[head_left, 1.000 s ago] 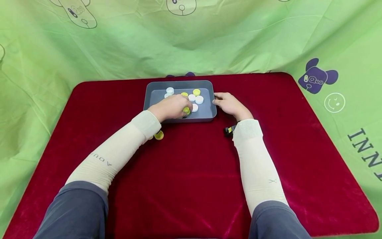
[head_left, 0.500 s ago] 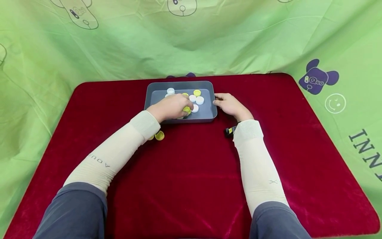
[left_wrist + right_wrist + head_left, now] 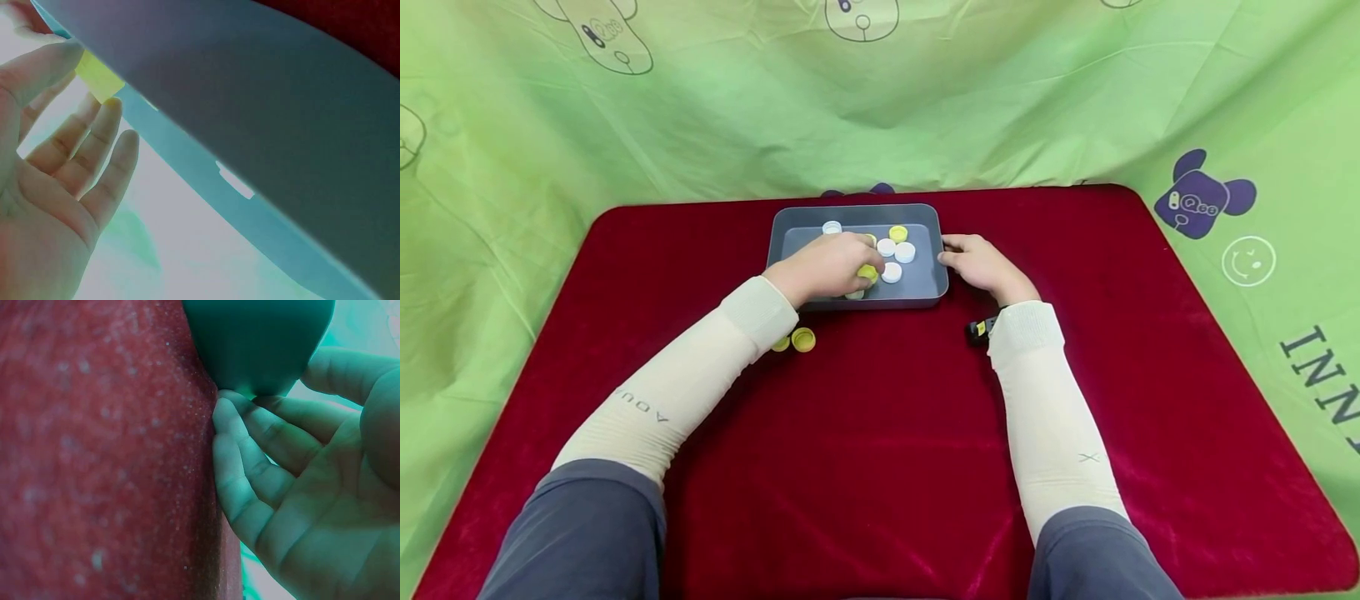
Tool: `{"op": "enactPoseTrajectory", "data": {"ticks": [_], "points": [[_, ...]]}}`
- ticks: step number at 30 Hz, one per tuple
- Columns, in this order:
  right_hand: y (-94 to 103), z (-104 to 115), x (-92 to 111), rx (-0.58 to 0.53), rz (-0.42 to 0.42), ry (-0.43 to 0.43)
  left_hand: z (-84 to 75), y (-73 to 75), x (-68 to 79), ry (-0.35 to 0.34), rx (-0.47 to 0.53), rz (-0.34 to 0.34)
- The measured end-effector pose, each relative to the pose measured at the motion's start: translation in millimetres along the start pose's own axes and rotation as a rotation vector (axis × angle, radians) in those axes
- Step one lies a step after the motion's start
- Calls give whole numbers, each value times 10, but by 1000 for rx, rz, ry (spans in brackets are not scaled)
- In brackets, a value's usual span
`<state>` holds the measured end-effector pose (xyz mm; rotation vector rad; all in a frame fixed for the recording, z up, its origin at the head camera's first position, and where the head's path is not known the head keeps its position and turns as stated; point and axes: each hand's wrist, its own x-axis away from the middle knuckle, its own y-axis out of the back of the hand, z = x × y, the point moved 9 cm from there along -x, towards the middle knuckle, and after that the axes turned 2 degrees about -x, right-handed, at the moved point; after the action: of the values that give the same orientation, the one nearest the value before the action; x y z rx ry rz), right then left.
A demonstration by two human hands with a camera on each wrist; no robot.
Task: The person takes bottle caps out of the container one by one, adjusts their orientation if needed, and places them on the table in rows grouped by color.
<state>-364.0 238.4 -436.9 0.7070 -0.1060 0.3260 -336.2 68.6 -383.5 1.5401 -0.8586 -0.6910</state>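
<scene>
In the head view, my left hand reaches over the front of a grey tray and pinches a yellow bottle cap between thumb and fingers. The left wrist view shows this yellow cap just behind the tray's wall. Several white caps and another yellow cap lie in the tray; my left hand partly covers others. My right hand touches the tray's right outer wall, its fingers low against the tray corner in the right wrist view.
Outside the tray, a yellow cap lies on the red cloth with another beside it, partly behind the left sleeve. A black wrist camera sits at my right wrist. A green curtain hangs behind the table.
My left hand has shifted slightly left within the tray, with the yellow cap in its pinch. A pale cap now shows below that hand. My right hand stays at the tray's side.
</scene>
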Motion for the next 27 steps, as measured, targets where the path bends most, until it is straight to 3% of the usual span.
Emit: {"op": "enactPoseTrajectory", "data": {"ticks": [14, 27], "points": [[-6, -12, -2, -17, -1, -8, -23, 79, 105, 16, 23, -20], [10, -30, -5, 10, -1, -13, -132, 159, 185, -20, 12, -54]]}}
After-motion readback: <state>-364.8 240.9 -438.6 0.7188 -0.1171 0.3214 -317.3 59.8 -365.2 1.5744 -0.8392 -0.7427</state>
